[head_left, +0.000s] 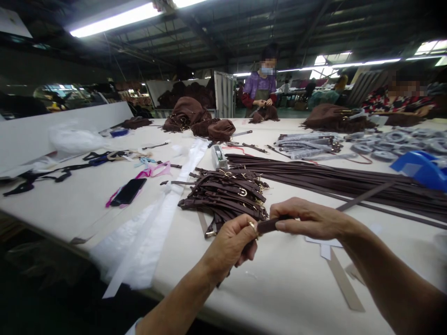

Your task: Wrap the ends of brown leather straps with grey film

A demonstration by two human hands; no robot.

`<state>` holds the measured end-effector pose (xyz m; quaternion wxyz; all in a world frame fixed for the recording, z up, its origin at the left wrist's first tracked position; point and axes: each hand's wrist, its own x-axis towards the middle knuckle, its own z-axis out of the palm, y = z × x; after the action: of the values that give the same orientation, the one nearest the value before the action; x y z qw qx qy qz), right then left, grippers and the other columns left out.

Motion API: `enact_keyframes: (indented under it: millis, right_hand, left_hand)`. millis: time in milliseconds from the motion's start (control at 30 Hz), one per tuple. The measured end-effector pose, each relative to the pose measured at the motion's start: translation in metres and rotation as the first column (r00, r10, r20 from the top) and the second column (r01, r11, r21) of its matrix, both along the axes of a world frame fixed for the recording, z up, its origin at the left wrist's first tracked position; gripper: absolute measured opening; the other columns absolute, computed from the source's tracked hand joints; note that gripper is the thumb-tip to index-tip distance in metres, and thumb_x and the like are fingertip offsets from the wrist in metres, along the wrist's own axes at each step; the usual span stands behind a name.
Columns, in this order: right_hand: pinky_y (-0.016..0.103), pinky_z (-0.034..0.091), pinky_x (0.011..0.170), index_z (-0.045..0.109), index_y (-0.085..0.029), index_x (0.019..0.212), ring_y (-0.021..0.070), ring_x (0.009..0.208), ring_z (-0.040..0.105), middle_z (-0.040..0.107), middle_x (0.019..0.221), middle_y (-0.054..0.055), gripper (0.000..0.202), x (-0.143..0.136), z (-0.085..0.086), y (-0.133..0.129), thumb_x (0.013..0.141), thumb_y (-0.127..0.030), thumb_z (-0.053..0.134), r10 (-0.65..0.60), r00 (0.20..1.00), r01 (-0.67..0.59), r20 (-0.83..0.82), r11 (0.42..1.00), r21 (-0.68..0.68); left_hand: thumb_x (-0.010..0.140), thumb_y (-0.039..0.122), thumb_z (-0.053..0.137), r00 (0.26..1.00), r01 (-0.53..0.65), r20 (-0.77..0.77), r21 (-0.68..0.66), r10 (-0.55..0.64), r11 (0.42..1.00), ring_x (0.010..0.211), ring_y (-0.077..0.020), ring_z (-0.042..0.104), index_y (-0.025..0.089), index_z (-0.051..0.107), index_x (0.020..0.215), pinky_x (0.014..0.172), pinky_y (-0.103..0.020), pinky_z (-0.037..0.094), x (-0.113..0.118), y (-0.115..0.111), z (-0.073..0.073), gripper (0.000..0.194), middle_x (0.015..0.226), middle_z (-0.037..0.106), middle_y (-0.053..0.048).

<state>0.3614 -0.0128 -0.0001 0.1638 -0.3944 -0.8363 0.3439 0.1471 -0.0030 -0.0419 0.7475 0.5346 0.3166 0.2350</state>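
My left hand (pixel 232 242) is closed on a gold-coloured buckle (pixel 253 230), thumb and fingers pinching it. A dark strap end hangs below that hand. Closed on a dark brown strap (pixel 268 226), my right hand (pixel 310 218) holds it against the buckle; whether the strap passes through is hidden by my fingers. A brown length (pixel 366 195) slants up to the right from behind my right wrist. Just beyond my hands lies a pile of short brown straps with gold buckles (pixel 223 193). Long brown straps (pixel 314 179) lie side by side behind it.
A tape dispenser (pixel 219 157) stands behind the pile. White plastic sheeting (pixel 150 232) and a phone (pixel 128 191) lie left. Wrapped straps (pixel 307 145), a blue dispenser (pixel 419 166) and brown bags (pixel 188 114) are farther back. A masked co-worker (pixel 261 86) stands across the table; another person sits right.
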Motion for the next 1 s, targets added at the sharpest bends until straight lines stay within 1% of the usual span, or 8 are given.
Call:
enact_keyframes:
  millis: [167, 367, 467, 567, 667, 733, 800, 1000]
  right_hand:
    - [0.022, 0.031, 0.056, 0.054, -0.014, 0.077, 0.0097, 0.061, 0.043, 0.046, 0.064, -0.002, 0.014, -0.017, 0.004, -0.001, 0.086, -0.020, 0.044, 0.043, 0.996, -0.045, 0.072, 0.999, 0.030]
    - [0.022, 0.031, 0.054, 0.047, -0.016, 0.067, 0.0092, 0.057, 0.040, 0.042, 0.061, -0.003, 0.027, -0.024, -0.003, -0.002, 0.091, -0.027, 0.040, 0.013, 1.000, -0.013, -0.010, 1.000, 0.020]
    - [0.022, 0.032, 0.053, 0.047, -0.017, 0.072, 0.0096, 0.056, 0.042, 0.045, 0.062, -0.003, 0.033, -0.031, -0.014, -0.008, 0.094, -0.036, 0.033, -0.119, 0.979, 0.134, -0.167, 0.987, 0.085]
    - [0.025, 0.039, 0.058, 0.048, -0.018, 0.111, 0.0137, 0.064, 0.051, 0.056, 0.075, 0.001, 0.042, -0.040, -0.021, -0.018, 0.087, -0.052, 0.045, -0.172, 0.926, 0.249, -0.337, 0.947, 0.201]
    - [0.026, 0.042, 0.062, 0.053, -0.022, 0.112, 0.0151, 0.070, 0.056, 0.057, 0.081, 0.002, 0.035, -0.047, -0.023, -0.023, 0.084, -0.042, 0.057, -0.138, 0.914, 0.269, -0.381, 0.910, 0.314]
    - [0.023, 0.043, 0.056, 0.059, -0.022, 0.098, 0.0112, 0.063, 0.055, 0.053, 0.082, 0.002, 0.016, -0.052, -0.023, -0.023, 0.090, -0.032, 0.048, -0.215, 0.849, 0.369, -0.483, 0.895, 0.250]
    - [0.022, 0.043, 0.052, 0.061, -0.022, 0.093, 0.0092, 0.062, 0.055, 0.051, 0.091, 0.003, 0.018, -0.056, -0.024, -0.019, 0.091, -0.031, 0.045, -0.295, 0.739, 0.472, -0.606, 0.868, 0.154]
    - [0.026, 0.046, 0.060, 0.061, -0.021, 0.082, 0.0144, 0.071, 0.055, 0.057, 0.082, 0.003, 0.012, -0.061, -0.020, -0.018, 0.086, -0.031, 0.055, -0.439, 0.488, 0.736, -0.755, 0.672, 0.084]
  left_hand:
    - [0.083, 0.044, 0.053, 0.989, 0.052, -0.144, 0.169, -0.028, 0.984, 0.039, -0.0046, 0.029, 0.018, 0.046, 0.071, 0.039, -0.017, 0.019, 0.001, 0.000, 0.005, 0.030, 0.045, 0.043, 0.007]
    - [0.087, 0.045, 0.043, 0.957, 0.164, -0.285, 0.408, -0.045, 0.898, 0.050, -0.0083, 0.040, 0.017, 0.048, 0.067, 0.048, -0.020, 0.029, 0.000, 0.001, 0.017, 0.035, 0.054, 0.047, 0.003]
    - [0.087, 0.047, 0.040, 0.963, 0.184, -0.238, 0.241, -0.126, 0.953, 0.049, -0.0084, 0.038, 0.017, 0.050, 0.079, 0.045, -0.021, 0.027, 0.000, 0.003, 0.021, 0.033, 0.059, 0.047, 0.002]
    - [0.084, 0.040, 0.043, 0.979, 0.188, -0.077, -0.007, -0.188, 0.982, 0.051, -0.0080, 0.039, 0.016, 0.051, 0.084, 0.046, -0.020, 0.029, -0.002, 0.005, 0.024, 0.025, 0.064, 0.049, 0.001]
    - [0.075, 0.032, 0.050, 0.968, 0.242, 0.096, -0.134, -0.230, 0.961, 0.051, -0.0079, 0.042, 0.014, 0.054, 0.085, 0.046, -0.019, 0.029, -0.004, 0.005, 0.028, 0.022, 0.064, 0.049, 0.000]
    - [0.071, 0.028, 0.053, 0.956, 0.251, 0.184, -0.125, -0.226, 0.960, 0.048, -0.0072, 0.043, 0.015, 0.054, 0.101, 0.042, -0.018, 0.027, -0.002, 0.003, 0.030, 0.032, 0.067, 0.053, 0.000]
    - [0.075, 0.027, 0.056, 0.960, 0.189, 0.221, -0.059, -0.172, 0.980, 0.045, -0.0052, 0.042, 0.018, 0.049, 0.111, 0.040, -0.016, 0.027, 0.002, 0.001, 0.030, 0.038, 0.070, 0.055, 0.000]
    - [0.084, 0.040, 0.054, 0.991, -0.059, 0.128, 0.108, 0.045, 0.992, 0.033, -0.0013, 0.033, 0.016, 0.044, 0.092, 0.031, -0.013, 0.019, 0.024, -0.006, 0.017, 0.027, 0.060, 0.057, 0.003]
